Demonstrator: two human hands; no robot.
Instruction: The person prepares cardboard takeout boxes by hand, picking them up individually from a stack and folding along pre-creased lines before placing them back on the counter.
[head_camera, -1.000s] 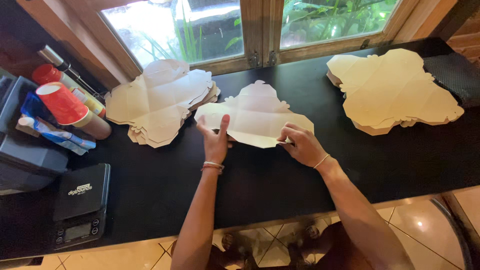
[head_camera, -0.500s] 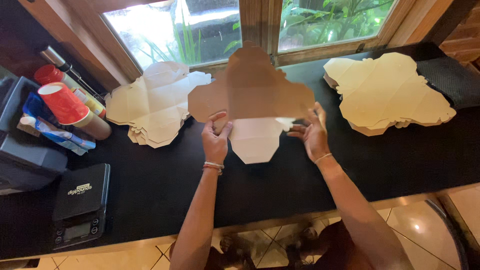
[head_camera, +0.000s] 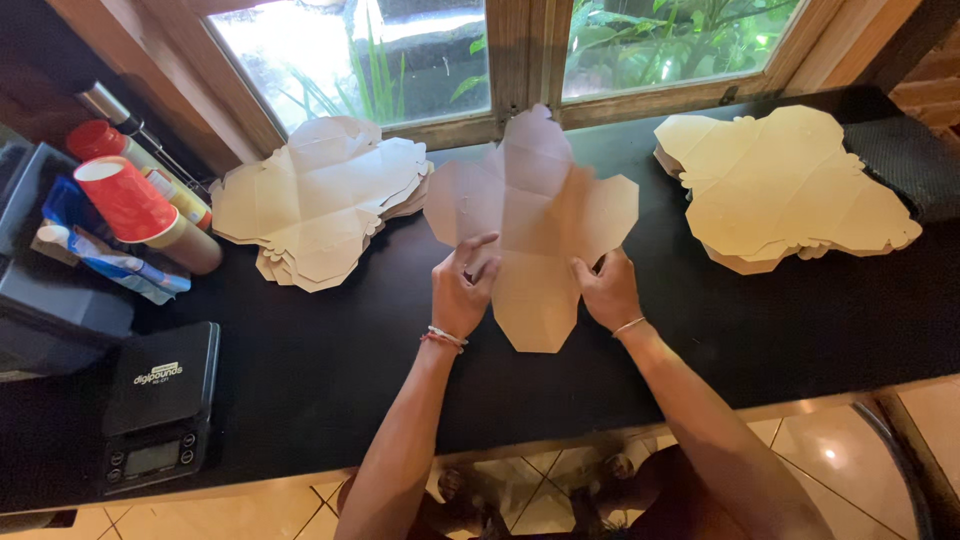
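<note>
A flat brown cardboard box blank (head_camera: 535, 225) with several flaps is raised off the black counter (head_camera: 330, 350), its upper flaps tilted toward the window. My left hand (head_camera: 462, 290) pinches its left side with thumb and fingers, a bracelet on the wrist. My right hand (head_camera: 608, 290) grips its right side near the middle fold. The lowest flap hangs down between both hands and nearly touches the counter.
A stack of the same blanks (head_camera: 320, 205) lies at the left, another stack (head_camera: 785, 185) at the right. Red-capped bottles and cups (head_camera: 135, 205) stand far left, with a black digital scale (head_camera: 160, 405) near the front edge. A wooden-framed window (head_camera: 520, 50) runs behind.
The blank lay flat on the counter a second ago. Both hands have lifted it, turned it and folded its flaps up, and it now stands more upright between them.
</note>
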